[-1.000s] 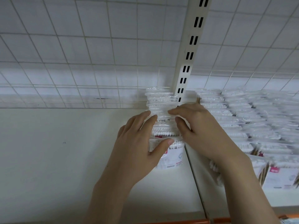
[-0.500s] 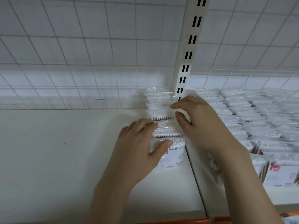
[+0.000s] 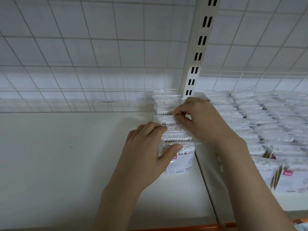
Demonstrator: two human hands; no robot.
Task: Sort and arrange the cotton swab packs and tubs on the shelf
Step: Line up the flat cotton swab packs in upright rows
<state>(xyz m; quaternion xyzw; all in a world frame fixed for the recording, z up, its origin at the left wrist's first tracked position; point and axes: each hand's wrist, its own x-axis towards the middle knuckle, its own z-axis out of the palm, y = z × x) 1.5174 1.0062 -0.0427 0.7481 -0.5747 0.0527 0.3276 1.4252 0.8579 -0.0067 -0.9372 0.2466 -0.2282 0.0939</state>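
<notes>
The white shelf (image 3: 63,172) is bare across its left part, backed by a white wire grid (image 3: 83,64). At the shelf's right edge, a single row of clear cotton swab packs (image 3: 166,120) runs from the front pack with its pink-and-white label (image 3: 181,165) back to the rear corner, under the slotted upright (image 3: 198,55). The left hand (image 3: 146,152) grips this row from its left side: the fingers curl over the top of one pack in the middle of the row and the thumb presses on the face of the front pack. The right hand (image 3: 200,120) reaches in from the right, its fingers curled and pinching the top edge of a pack further back. The two hands sit close together on the same row. On the adjoining shelf to the right lie several dense rows of more swab packs (image 3: 260,124), reaching to its front edge.
</notes>
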